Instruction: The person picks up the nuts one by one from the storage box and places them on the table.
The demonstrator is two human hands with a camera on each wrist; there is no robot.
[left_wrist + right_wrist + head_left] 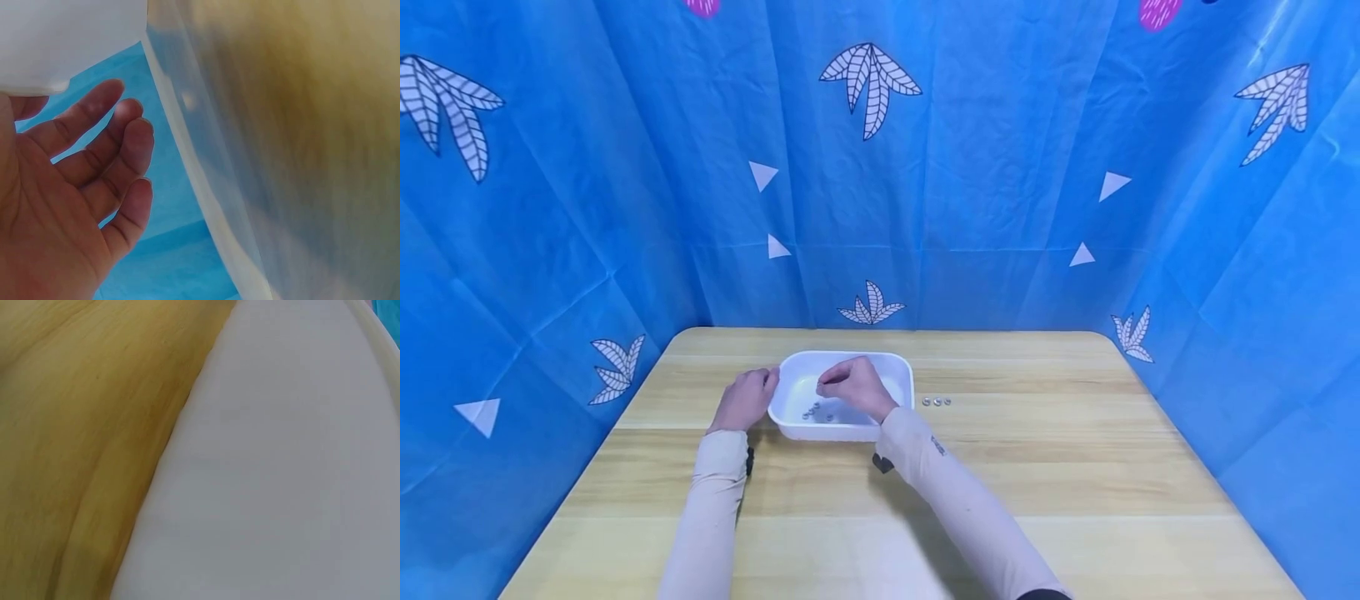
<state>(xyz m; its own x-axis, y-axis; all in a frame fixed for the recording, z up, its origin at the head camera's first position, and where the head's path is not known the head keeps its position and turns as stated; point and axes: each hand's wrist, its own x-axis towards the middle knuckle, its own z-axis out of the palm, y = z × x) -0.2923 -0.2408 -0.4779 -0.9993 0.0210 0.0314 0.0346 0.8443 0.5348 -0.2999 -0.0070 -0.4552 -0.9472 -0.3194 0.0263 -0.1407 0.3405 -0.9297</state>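
A white rectangular tray [842,432] stands on the table, with several small round metal nuts [830,418] on its floor near the front left. My right hand [859,388] is over the tray, thumb and fingertips pinched together on what looks like a small metal nut, mostly hidden by the fingers. At the tray's left end, my left hand [747,398] touches the rim. The left wrist view shows this left hand [81,169] with loosely bent fingers beside the white tray wall [69,37]. Only the tray wall [262,456] and table appear in the right wrist view.
Three more small metal nuts [937,402] lie in a row on the wooden table [1037,467], just right of the tray. A blue patterned curtain [1000,167] hangs behind the table and along both sides.
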